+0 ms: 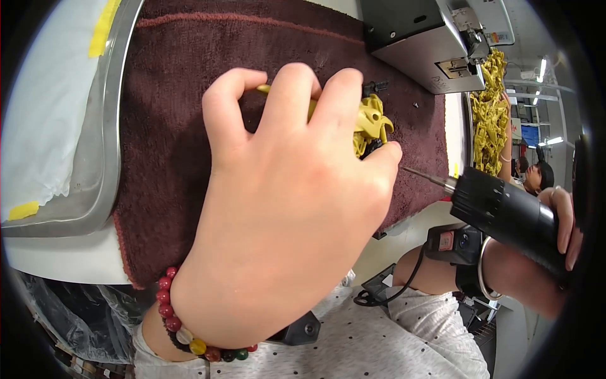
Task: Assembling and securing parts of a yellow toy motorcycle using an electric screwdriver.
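My left hand arches over the brown towel, its fingers curled around a yellow plastic part. The part's curved, hooked end shows between thumb and forefinger, along with some small black pieces; the palm hides most of the rest. At the right, my right hand is wrapped around a black electric screwdriver, partly cut off by the dark rim of the picture. The screwdriver's thin bit points left, its tip close to my left thumb and apart from the yellow part.
A metal tray with a white sheet in it stands left. Beyond the towel is a black and silver box-shaped machine. A heap of yellow parts lies at the right, near another person.
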Motion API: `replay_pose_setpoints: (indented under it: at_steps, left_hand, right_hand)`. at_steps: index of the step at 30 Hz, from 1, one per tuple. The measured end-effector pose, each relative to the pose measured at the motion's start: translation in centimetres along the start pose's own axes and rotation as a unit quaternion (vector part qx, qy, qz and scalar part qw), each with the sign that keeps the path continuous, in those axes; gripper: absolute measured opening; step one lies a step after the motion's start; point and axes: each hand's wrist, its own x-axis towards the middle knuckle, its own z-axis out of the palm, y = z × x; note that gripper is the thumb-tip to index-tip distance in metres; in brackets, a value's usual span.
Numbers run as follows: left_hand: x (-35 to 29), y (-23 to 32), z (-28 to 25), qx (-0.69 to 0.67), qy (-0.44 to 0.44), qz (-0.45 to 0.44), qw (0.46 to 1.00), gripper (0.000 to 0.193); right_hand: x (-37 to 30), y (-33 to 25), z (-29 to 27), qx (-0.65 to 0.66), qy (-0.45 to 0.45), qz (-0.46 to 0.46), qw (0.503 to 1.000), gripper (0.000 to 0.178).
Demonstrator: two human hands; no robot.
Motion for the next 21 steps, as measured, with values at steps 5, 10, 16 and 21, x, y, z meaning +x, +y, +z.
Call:
replay_pose_setpoints:
  at_steps: [5,10,16,21]
  left_hand:
    - [0.0,-0.7,-0.2,-0.007,-0.005,-0.009,1.000,0.062]
    - [-0.2,-0.5,-2.2,-0.186,0.030,-0.007,0.982,0.074]
    - [-2.5,-0.8,-0.6,-0.494,0.041,-0.054,0.867,0.060]
    - [-1.7,1.4,-1.4,-0.514,-0.009,-0.125,0.848,0.082]
  right_hand:
    - [-0.2,-0.6,-2.7,0.109,0.008,-0.013,0.994,0.028]
    - [-0.3,1.1,-6.3,0.199,0.121,0.061,0.970,0.026]
    - [-2.9,4.9,-6.2,0.186,0.203,0.104,0.956,0.022]
    - [-3.6,6.1,-6.5,0.180,0.265,0.109,0.941,0.023]
